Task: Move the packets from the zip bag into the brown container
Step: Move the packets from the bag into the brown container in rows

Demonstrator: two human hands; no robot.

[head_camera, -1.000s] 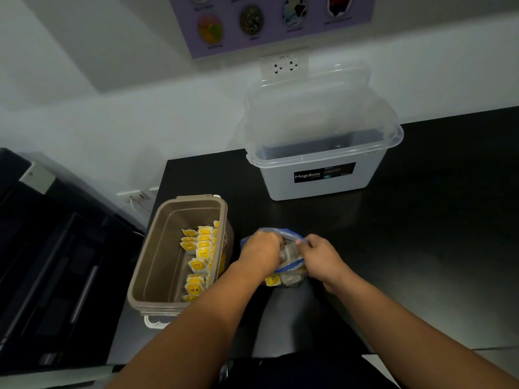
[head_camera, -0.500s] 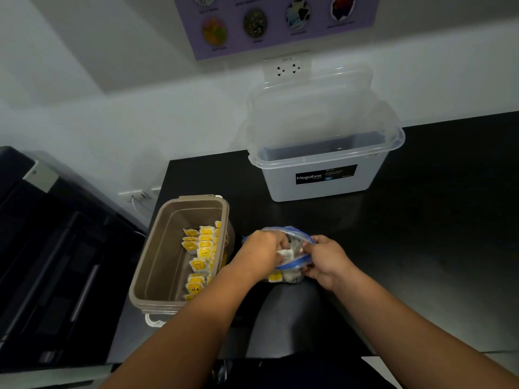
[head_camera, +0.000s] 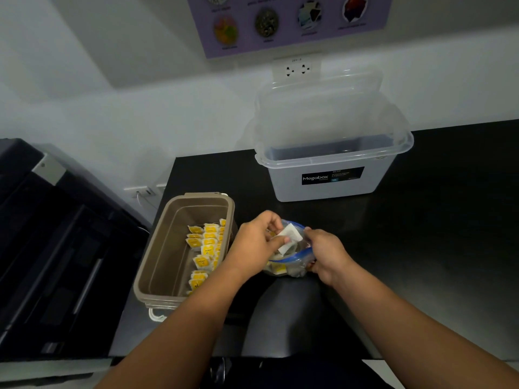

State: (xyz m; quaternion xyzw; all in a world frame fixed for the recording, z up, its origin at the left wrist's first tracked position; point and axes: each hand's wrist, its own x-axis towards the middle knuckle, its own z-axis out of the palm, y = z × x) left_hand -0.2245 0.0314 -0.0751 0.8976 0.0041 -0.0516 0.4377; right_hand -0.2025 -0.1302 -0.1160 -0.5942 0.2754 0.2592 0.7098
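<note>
Two hands close together over the front part of the black counter [head_camera: 435, 234], nearer its left edge than its right. Left hand [head_camera: 257, 244] curled, thumb and fingers pinching a white packet [head_camera: 289, 234] at the open mouth of the zip bag [head_camera: 295, 269]. Right hand [head_camera: 327, 255] just beside it, fingers wrapped round the bag's right side and blue-striped rim, holding the mouth wide. Bag clear and crumpled, resting on the counter between the two hands, with more bagged packets [head_camera: 278, 268] inside, yellow-labelled ones low against its near wall; number impossible to tell. Both forearms reaching in from the front edge.

Just left of the left hand: brown container [head_camera: 157, 265], open, set lengthwise along the counter's left edge by the front-left corner. Along its right inner wall, a row of packets [head_camera: 209, 242], yellow and white, standing on edge.

Further back, at the counter's rear edge: clear box [head_camera: 331, 189] with a black Megabox label, open, its lid [head_camera: 323, 108] propped upright behind it against the wall. Above the lid, a white socket [head_camera: 297, 69]; higher up, a purple poster [head_camera: 280, 37] with round pictures. Beyond the counter's left edge, a black machine [head_camera: 56, 248].
</note>
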